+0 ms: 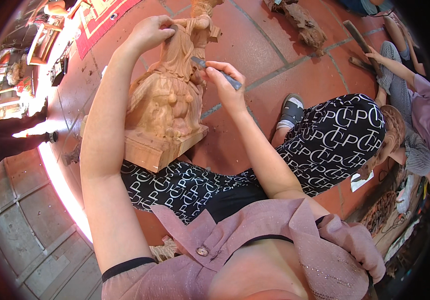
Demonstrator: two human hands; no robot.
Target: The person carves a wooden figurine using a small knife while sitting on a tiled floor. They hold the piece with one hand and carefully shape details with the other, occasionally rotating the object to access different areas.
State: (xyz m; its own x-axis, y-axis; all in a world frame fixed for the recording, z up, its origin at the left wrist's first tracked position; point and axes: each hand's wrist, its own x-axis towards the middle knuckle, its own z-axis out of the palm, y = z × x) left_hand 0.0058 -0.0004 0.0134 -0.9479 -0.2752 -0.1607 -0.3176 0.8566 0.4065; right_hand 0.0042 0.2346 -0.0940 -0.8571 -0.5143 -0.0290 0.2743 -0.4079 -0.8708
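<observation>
Wooden statue (167, 100) leans on your lap, its square base tipped up off the red tile floor (285, 45). Your left hand (150, 32) closes around the statue's top. Your right hand (227, 82) pinches a grey carving tool (220, 73), tip against the carving.

bright daylight blows out the left side, shadows stay soft, and fisheye bending darkens the rim.
</observation>
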